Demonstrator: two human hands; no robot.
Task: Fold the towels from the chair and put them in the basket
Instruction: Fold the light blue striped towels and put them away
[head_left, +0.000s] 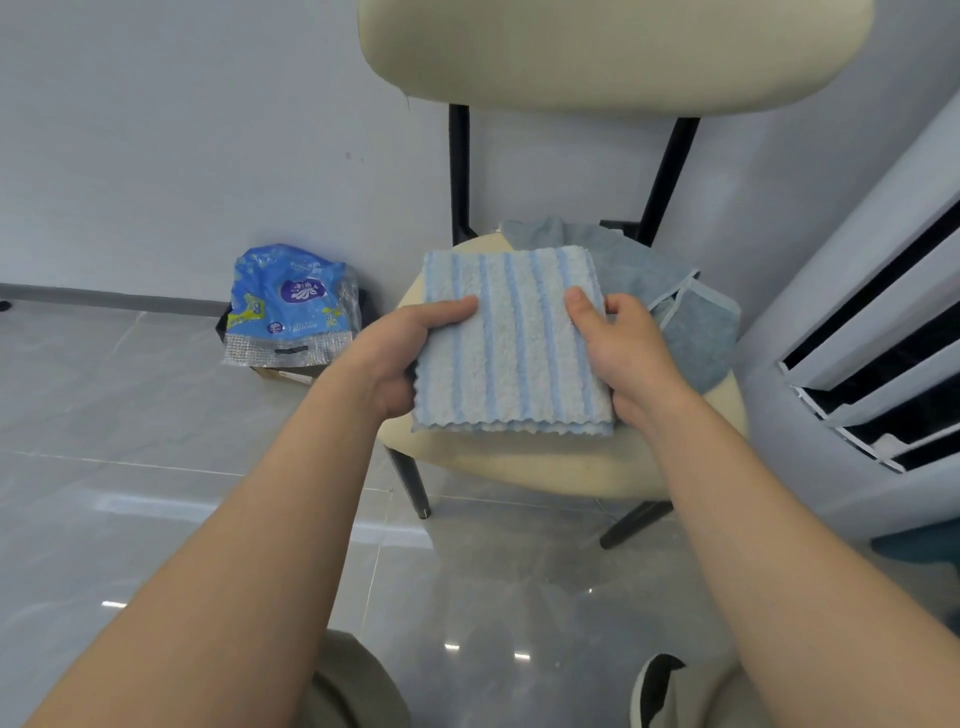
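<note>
At the far left is grey tiled floor (130, 415) meeting a pale wall (208, 130). A blue plastic packet (293, 306) sits near the wall, propped on a brown box (283, 373) of which only an edge shows. The packet carries a purple badge with a white mark and some yellow-green patches, but its printing is too blurred to read.

Next comes the left hand (400, 353), gripping the left edge of a folded towel (511, 343), thumb flat on top and fingers curled underneath. The towel is white with pale blue stripes, folded to a square with a wavy near edge, and held just above the cream seat of a chair (519, 467). The right hand (623, 348) grips the towel's right edge the same way, thumb on top and fingers wrapped round the side.

Behind and to the right of the striped towel, a blue-grey cloth (675, 301) lies crumpled on the seat, partly hidden by the towel and right hand. At the far right stands a white slatted unit (857, 338), close beside the chair. A dark shoe (654, 686) shows at the bottom edge.
</note>
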